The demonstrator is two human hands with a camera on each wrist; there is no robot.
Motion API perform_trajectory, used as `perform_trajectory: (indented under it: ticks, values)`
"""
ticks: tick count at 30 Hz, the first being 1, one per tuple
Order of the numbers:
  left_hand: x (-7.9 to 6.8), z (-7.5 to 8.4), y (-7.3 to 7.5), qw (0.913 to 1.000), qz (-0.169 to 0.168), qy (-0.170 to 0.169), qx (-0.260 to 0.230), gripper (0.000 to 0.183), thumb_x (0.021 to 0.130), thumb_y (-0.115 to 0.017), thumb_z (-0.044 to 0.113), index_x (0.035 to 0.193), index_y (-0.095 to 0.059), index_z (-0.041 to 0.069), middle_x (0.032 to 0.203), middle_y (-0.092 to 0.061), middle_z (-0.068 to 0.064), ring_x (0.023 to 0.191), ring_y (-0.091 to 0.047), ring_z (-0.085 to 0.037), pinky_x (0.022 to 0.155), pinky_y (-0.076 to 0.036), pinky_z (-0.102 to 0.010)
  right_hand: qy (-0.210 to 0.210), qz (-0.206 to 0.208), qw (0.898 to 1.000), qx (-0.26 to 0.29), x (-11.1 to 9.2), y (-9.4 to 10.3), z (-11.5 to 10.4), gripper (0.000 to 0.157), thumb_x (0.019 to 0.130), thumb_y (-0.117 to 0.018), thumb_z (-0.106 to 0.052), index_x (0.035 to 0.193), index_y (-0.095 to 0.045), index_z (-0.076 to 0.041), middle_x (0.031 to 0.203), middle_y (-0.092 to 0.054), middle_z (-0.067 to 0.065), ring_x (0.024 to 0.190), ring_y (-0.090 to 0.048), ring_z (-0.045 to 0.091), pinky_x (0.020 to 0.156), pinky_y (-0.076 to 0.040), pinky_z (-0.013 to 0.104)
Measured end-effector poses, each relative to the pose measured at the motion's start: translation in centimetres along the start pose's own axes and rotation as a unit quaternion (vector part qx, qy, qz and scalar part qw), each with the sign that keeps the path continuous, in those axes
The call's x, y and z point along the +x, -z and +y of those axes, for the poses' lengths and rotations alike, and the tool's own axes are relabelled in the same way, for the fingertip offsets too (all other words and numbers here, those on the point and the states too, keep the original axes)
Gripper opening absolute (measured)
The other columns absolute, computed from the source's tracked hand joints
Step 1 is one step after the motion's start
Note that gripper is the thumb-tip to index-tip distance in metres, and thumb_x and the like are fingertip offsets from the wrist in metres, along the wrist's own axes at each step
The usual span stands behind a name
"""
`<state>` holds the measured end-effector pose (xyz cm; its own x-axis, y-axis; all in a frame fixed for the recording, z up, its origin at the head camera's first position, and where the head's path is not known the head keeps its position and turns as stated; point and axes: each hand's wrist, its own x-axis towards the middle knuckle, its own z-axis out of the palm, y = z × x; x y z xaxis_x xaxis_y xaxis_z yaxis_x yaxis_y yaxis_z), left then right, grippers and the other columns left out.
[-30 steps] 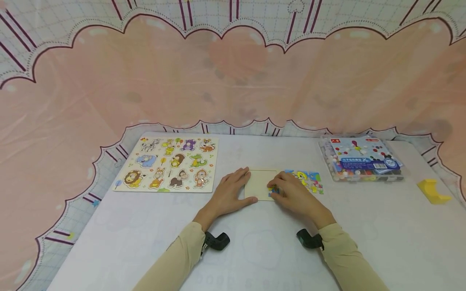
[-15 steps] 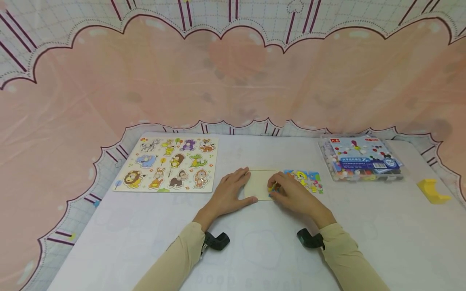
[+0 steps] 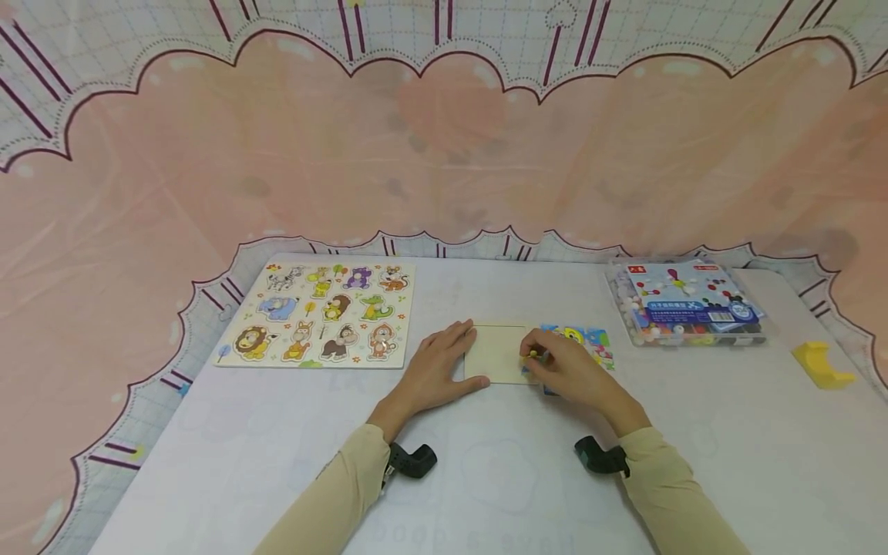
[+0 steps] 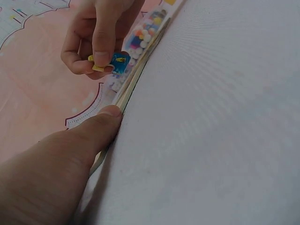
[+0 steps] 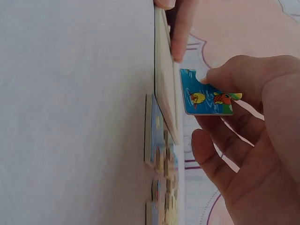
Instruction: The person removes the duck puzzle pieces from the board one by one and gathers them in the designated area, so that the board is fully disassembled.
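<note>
My left hand [image 3: 438, 366] rests on the left side of a plain wooden puzzle board [image 3: 501, 354], thumb and fingers spread. The left wrist view shows its thumb [image 4: 101, 124] lying along the board's edge. Above the board's right side, my right hand [image 3: 572, 366] pinches a puzzle piece [image 5: 206, 98] between thumb and fingers. The piece is blue, printed with a yellow chick and an orange fish, and has a rounded notch. More puzzle pieces [image 3: 598, 347] lie on the table right of the board, partly hidden by the right hand.
An animal peg puzzle [image 3: 315, 312] lies at the back left. At the back right stands a clear plastic box [image 3: 694, 337] of coloured beads, and a yellow curved block [image 3: 823, 366] lies beyond it near the table's right side. A patterned cloth hangs behind.
My right hand has shifted slightly right and lifted the puzzle piece off the board's right side; a blue piece now shows below it. The left hand has stayed put.
</note>
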<state>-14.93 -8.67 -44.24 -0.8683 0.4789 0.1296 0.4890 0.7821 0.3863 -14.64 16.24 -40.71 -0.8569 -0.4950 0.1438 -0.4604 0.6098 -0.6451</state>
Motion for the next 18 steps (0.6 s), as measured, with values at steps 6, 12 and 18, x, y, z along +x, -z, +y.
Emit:
perform_trajectory:
  ticks: [6, 12, 18]
  values:
    - [0.0, 0.1, 0.1, 1.0, 0.0, 0.003, -0.004, 0.084, 0.083, -0.06, 0.059, 0.146, -0.035, 0.01, 0.156, -0.028, -0.002, 0.145, -0.024, -0.021, 0.116, -0.023, -0.044, -0.003, 0.013, 1.0, 0.001, -0.6, 0.5, 0.6, 0.011, 0.088, -0.065, -0.008, 0.093, -0.057, -0.015, 0.089, -0.063, -0.004, 0.08, -0.055, 0.011, 0.065, -0.048, 0.021]
    - [-0.1, 0.1, 0.1, 0.9999, 0.002, 0.001, -0.01, 0.083, 0.083, -0.06, 0.058, 0.146, -0.037, 0.01, 0.156, -0.028, -0.003, 0.145, -0.024, -0.022, 0.116, -0.023, -0.045, -0.031, 0.005, 0.999, 0.007, -1.2, 1.0, 1.1, 0.01, 0.089, -0.063, -0.01, 0.094, -0.057, -0.016, 0.089, -0.061, -0.004, 0.082, -0.055, 0.013, 0.067, -0.049, 0.021]
    - [-0.1, -0.1, 0.0, 0.9999, 0.005, -0.004, -0.011, 0.083, 0.083, -0.06, 0.058, 0.146, -0.036, 0.01, 0.156, -0.028, -0.003, 0.145, -0.024, -0.022, 0.116, -0.023, -0.045, -0.033, 0.006, 0.999, 0.001, -1.7, 1.5, 1.7, 0.009, 0.089, -0.062, -0.009, 0.095, -0.057, -0.015, 0.103, -0.065, 0.002, 0.086, -0.055, 0.014, 0.069, -0.049, 0.022]
